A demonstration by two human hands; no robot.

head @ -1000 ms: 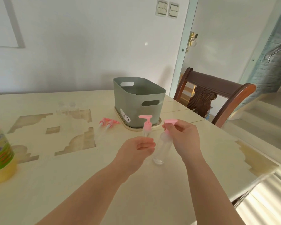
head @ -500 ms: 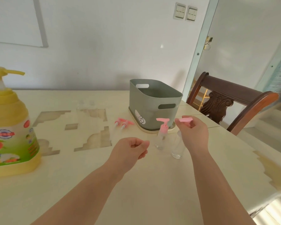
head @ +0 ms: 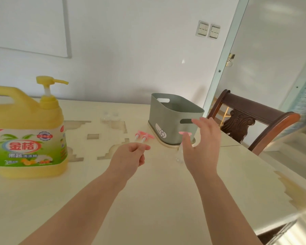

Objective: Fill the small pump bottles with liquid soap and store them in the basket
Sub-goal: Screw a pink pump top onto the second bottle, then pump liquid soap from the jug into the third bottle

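Observation:
My right hand (head: 203, 144) hovers with fingers spread, holding nothing, just in front of the grey-green basket (head: 173, 110). Behind its fingers stands a small clear pump bottle (head: 179, 154) with a pink pump head (head: 185, 133); my hand hides the rest, and I cannot tell how many bottles are there. My left hand (head: 131, 155) floats loosely curled and empty over the table. Two loose pink pumps (head: 143, 136) lie just beyond it. Two clear capless bottles (head: 110, 115) stand farther back. A big yellow liquid-soap jug (head: 25, 131) with a pump stands at the left.
The cream table (head: 157, 200) has worn brown patches and a front-right edge near my right arm. A dark wooden chair (head: 254, 121) stands at the right end. A white wall runs behind the table, with a door frame at the right.
My right hand let go of the pink-pump bottle it carried; the bottle now stands on the table and the fingers have spread. The view swung left, bringing the soap jug in.

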